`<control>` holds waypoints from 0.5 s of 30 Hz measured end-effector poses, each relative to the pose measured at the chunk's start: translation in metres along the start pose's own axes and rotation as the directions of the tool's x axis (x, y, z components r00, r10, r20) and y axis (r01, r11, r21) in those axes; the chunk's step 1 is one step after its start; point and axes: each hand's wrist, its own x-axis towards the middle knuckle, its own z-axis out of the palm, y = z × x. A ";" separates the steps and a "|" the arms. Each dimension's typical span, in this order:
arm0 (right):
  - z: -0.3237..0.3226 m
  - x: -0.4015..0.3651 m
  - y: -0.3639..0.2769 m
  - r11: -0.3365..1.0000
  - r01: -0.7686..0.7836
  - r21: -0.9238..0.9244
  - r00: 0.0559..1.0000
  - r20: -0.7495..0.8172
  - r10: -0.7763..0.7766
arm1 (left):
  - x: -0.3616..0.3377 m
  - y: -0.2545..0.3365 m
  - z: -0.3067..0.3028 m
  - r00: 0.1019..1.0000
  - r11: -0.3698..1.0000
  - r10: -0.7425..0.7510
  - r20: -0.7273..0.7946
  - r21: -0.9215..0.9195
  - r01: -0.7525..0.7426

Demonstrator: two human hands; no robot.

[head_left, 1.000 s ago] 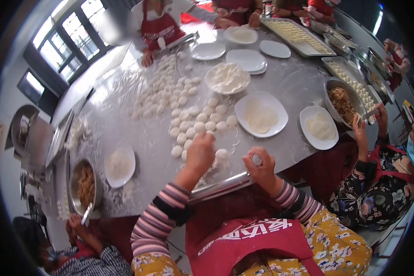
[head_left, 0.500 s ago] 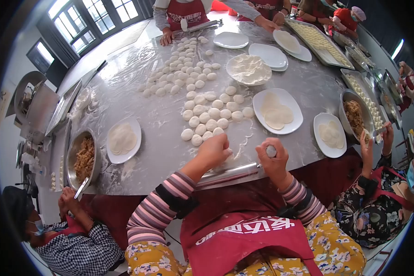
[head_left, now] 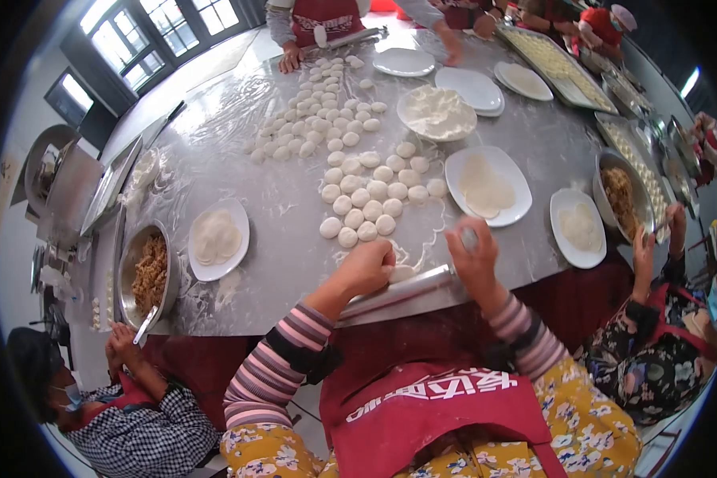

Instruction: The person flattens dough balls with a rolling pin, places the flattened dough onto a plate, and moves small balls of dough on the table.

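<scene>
My left hand point(head_left: 364, 269) is closed at the table's near edge, its fingertips at the rim of a small flattened dough piece point(head_left: 403, 273). To its right, my right hand point(head_left: 476, 259) is wrapped round a short grey rolling pin point(head_left: 469, 237), seen nearly end-on. A shiny metal bar point(head_left: 402, 295) lies along the near edge, just below both hands. Beyond my left hand, several round dough pieces point(head_left: 372, 210) lie grouped on the table. Thin dough wrappers point(head_left: 484, 187) rest on a white plate point(head_left: 518, 209) beyond my right hand.
A filling bowl point(head_left: 125, 291) and wrapper plate point(head_left: 241, 248) stand left. Right are another wrapper plate point(head_left: 558, 240) and filling bowl point(head_left: 605, 203). A flour bowl point(head_left: 436, 113) stands farther back. Co-workers point(head_left: 147, 414) point(head_left: 653, 350) sit on both sides; others stand across the table.
My right hand has lifted slightly with the rolling pin, away from the metal bar. The dough piece beside my left hand shows more clearly. Across the table, a co-worker's hand has moved off the wrapper plate.
</scene>
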 end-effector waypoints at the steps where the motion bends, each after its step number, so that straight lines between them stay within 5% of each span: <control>1: 0.012 0.010 0.011 1.000 0.000 0.025 1.000 0.007 0.000 | 0.003 0.004 0.001 0.999 0.997 0.030 -0.025 0.069 -0.028; 4: 0.036 0.029 0.018 0.987 -0.125 0.104 0.990 0.083 0.117 | 0.016 0.009 0.007 0.970 0.989 0.138 -0.198 0.069 -0.127; 7: 0.015 0.014 0.013 0.963 -0.218 0.157 0.969 0.153 0.194 | 0.012 0.005 0.001 0.987 0.990 0.133 -0.089 0.055 -0.128; 8: 0.003 0.002 0.011 0.965 -0.212 0.156 0.969 0.166 0.186 | 0.009 0.001 0.002 0.992 0.991 0.116 -0.050 0.074 -0.112; 10: -0.016 -0.014 0.006 0.993 0.079 -0.090 0.993 0.092 -0.071 | 0.004 -0.006 0.005 0.991 0.996 0.075 -0.107 0.058 -0.069; 12: -0.009 -0.008 0.003 0.999 0.023 -0.023 0.998 0.059 -0.022 | -0.002 -0.011 0.010 0.997 0.988 0.032 -0.072 -0.150 -0.043; 15: 0.021 0.015 0.011 0.998 -0.054 0.045 0.998 0.033 0.052 | 0.005 0.006 0.009 0.991 0.998 0.057 -0.119 0.046 -0.052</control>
